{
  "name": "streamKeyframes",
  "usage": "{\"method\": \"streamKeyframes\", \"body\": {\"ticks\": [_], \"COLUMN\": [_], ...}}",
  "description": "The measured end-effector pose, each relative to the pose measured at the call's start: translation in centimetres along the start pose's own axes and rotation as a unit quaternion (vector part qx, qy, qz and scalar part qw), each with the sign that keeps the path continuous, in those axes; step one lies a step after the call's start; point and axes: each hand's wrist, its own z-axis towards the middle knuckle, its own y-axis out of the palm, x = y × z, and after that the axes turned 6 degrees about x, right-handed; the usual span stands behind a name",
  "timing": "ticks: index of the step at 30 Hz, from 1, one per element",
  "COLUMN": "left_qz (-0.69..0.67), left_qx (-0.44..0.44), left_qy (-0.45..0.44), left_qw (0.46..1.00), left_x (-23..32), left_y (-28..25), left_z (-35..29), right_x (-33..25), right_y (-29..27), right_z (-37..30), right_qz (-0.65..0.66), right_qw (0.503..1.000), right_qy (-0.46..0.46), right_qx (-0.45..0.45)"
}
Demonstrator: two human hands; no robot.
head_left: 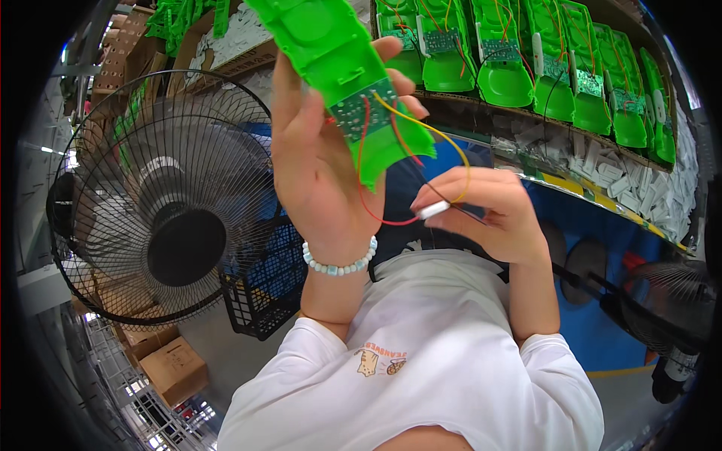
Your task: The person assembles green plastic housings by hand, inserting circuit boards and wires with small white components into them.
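My left hand (320, 158), with a beaded bracelet (340, 268) at the wrist, holds up a bright green plastic housing half (320, 41). Its fingers wrap behind the housing and show along the right edge. A dark green circuit board (365, 113) sits in the lower part of the housing. Red, yellow and black wires loop from the board toward my right hand (489, 207). There, thumb and fingers pinch a small white plastic piece (434, 210), which a red wire reaches. Whether the wires are fixed to it, I cannot tell.
A box at the upper right holds several similar green housings (504, 83) with boards and wires. Small white parts (639, 180) lie beneath it. A large black fan (173, 203) stands close on my left, beside a black crate (259, 282). Another fan (669, 301) is at right.
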Motion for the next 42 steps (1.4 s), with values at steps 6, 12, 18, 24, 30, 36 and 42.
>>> {"method": "streamKeyframes", "body": {"ticks": [6,12,18,24,30,36,42], "left_qz": [0.229,0.128,0.251,0.270,0.245,-0.006,-0.024], "left_qx": [0.069,0.019,0.050,-0.042,-0.019,-0.050,-0.058], "left_qy": [0.083,-0.060,-0.020,-0.094,-0.131,-0.200,-0.245], "left_qw": [0.967,0.990,0.967,0.957,0.961,0.978,0.968], "left_x": [0.0,-0.3,-1.4,-1.6,-1.8,-1.4,-1.0], "left_y": [0.4,1.7,1.9,1.1,0.6,-0.1,0.7], "left_z": [0.0,-1.9,-3.5,-5.1,-5.4,-5.2,-6.3], "right_x": [-1.5,-0.9,-4.0,-3.5,-3.4,-2.3,-2.3], "right_y": [-1.7,-3.1,-3.0,-2.7,-3.2,-3.2,-2.2], "right_z": [1.9,4.8,5.5,7.2,7.1,6.8,6.7], "right_qz": [-0.197,-0.361,-0.201,-0.271,-0.358,-0.175,-0.243], "right_qw": [0.942,0.824,0.882,0.858,0.858,0.931,0.917], "right_qy": [-0.155,-0.307,-0.296,-0.366,-0.311,-0.236,-0.241], "right_qx": [0.223,0.309,0.307,0.240,0.198,0.216,0.204]}}
